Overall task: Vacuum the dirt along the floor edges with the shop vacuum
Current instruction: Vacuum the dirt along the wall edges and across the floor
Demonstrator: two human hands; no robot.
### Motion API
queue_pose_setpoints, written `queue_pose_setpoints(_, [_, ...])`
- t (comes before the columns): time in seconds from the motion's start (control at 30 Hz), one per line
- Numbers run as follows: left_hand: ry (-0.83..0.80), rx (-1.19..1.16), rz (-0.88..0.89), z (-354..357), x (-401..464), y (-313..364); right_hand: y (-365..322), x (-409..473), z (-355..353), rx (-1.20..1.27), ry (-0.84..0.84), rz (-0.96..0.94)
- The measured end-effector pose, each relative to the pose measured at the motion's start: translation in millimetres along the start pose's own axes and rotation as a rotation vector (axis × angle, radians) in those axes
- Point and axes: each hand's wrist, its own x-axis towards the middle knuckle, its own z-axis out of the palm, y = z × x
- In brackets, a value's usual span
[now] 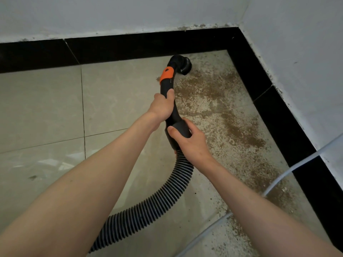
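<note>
A black vacuum wand (168, 86) with an orange collar (166, 74) ends in a round brush nozzle (183, 64) that touches the floor at the black baseboard (130, 47) of the far wall. My left hand (161, 106) grips the wand just below the collar. My right hand (189, 140) holds the cuff where the ribbed grey hose (159, 199) joins the wand. Brown dirt (232, 123) spreads over the tiles from the nozzle to the right, along the right-hand baseboard (278, 115) into the corner.
Beige floor tiles (42, 112) on the left look mostly clean. A thin white cable (289, 171) runs from the right wall down across the dirty floor. White walls (297, 43) meet in a corner at the upper right, with grime along the baseboard's top.
</note>
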Motion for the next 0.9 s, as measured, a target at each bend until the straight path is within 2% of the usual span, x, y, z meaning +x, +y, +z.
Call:
queue_pose_setpoints(0.17, [0.091,0.008,-0.023,-19,-3,-6,-5,5,10,-0.036,-0.075,-0.001])
queue_pose_setpoints(0.33, [0.168,-0.082,-0.064,-46,-22,-29,-3,-7,27,-0.053,-0.204,-0.005])
queue_pose_setpoints(0.5, [0.167,-0.084,-0.059,-41,-50,-46,10,-30,24,-0.077,-0.232,-0.004])
queue_pose_setpoints(0.63, [0.109,-0.069,-0.040,-26,-54,-41,12,-41,9,-0.039,-0.206,0.004])
queue_pose_setpoints(0.9, [-0.017,0.000,0.010,8,-42,-13,9,-40,-13,0.041,-0.042,0.000])
